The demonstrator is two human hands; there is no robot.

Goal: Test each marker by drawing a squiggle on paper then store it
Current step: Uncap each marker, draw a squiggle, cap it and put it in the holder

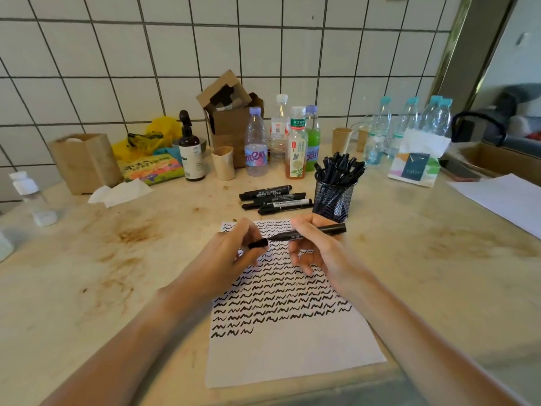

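2 hands work above the paper (292, 353) on the bench (117, 259). The right hand (314, 244) has its grip closed around a black marker (310, 233), tip pointing left, and the left hand (234, 253) pinches the cap (258, 243) just beside that tip (I judge the cap is either coming off or going back on). The sheet lies directly under the hands, so a squiggle can be drawn at once; its last row holds 3. About 4 markers (275, 199) lie behind the paper, near the mesh cup (333, 197) full of markers, probably the storage. Marker labels are too small to read; a bottle (256, 148) reads "mten".
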